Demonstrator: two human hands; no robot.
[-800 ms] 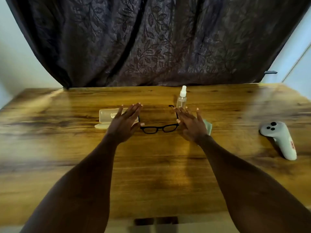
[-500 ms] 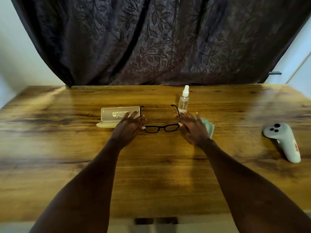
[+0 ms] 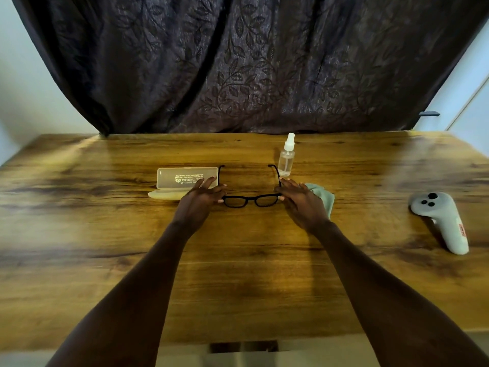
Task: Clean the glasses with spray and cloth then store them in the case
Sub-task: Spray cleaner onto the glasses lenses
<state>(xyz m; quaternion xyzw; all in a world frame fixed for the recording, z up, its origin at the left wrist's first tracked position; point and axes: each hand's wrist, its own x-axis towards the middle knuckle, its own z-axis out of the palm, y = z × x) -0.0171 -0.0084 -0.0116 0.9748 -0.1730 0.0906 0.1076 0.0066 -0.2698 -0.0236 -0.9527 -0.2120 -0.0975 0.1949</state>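
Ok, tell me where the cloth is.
In the head view the cloth lies on the table right of centre, partly hidden under the right hand, just in front of the spray bottle.

Bare from above the elbow down to the left hand [image 3: 197,205] and right hand [image 3: 304,205]: no sleeves, watch, rings or bracelets in view. Short nails, pale at the fingertips. Nothing worn near either grip.
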